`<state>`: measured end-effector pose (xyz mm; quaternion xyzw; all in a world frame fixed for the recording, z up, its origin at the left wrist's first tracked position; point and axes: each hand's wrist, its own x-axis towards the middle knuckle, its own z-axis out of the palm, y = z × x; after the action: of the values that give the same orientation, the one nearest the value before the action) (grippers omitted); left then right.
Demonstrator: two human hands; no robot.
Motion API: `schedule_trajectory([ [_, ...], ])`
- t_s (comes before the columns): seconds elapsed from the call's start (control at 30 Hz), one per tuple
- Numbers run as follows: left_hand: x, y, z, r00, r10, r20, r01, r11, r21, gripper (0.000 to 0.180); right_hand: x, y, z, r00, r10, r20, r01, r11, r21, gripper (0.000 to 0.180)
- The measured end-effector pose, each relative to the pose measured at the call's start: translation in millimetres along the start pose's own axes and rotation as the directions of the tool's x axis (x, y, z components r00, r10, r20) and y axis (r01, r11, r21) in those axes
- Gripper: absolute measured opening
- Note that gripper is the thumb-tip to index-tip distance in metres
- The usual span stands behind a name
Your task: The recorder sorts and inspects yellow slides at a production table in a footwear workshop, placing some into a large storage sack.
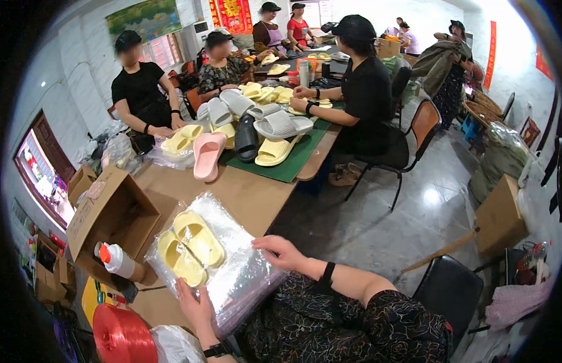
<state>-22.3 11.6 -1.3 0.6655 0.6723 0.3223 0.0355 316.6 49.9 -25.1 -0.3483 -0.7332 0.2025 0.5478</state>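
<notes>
A pair of pale yellow slippers (199,241) lies side by side on a stack of clear plastic bags (241,266) at the near edge of the table. Whether the slippers are inside the top bag or on it, I cannot tell. My left hand (196,305) is open, its fingers stretched out beside the near end of the left slipper. At the right edge of the stack, my right hand (281,251) rests open, fingers extended over the plastic. A black band circles each wrist.
Left of the bags stand a cardboard box (111,212), a white bottle with an orange cap (119,257) and a red twine spool (124,334). Ahead, a pile of slippers (248,121) covers a green mat (293,166). Several people surround the table; a chair (408,142) stands right.
</notes>
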Motion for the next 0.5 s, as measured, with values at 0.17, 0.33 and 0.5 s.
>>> schedule_trajectory([
  [0.17,-2,8,-6,1.0,-0.021,0.017,0.021,1.0,0.005,0.068,-6,26,-88,0.912,0.314,-0.263,-0.345,0.935,-0.082,0.018],
  [0.33,-4,0,-2,0.997,-0.062,0.048,0.063,0.998,-0.016,0.069,-50,83,-196,0.52,0.52,-0.677,-0.479,0.835,0.273,0.026],
  [0.5,-4,-13,2,0.999,-0.036,0.028,0.036,0.999,0.009,0.07,-156,141,-349,-0.068,0.456,-0.887,-0.639,0.663,0.39,0.048],
])
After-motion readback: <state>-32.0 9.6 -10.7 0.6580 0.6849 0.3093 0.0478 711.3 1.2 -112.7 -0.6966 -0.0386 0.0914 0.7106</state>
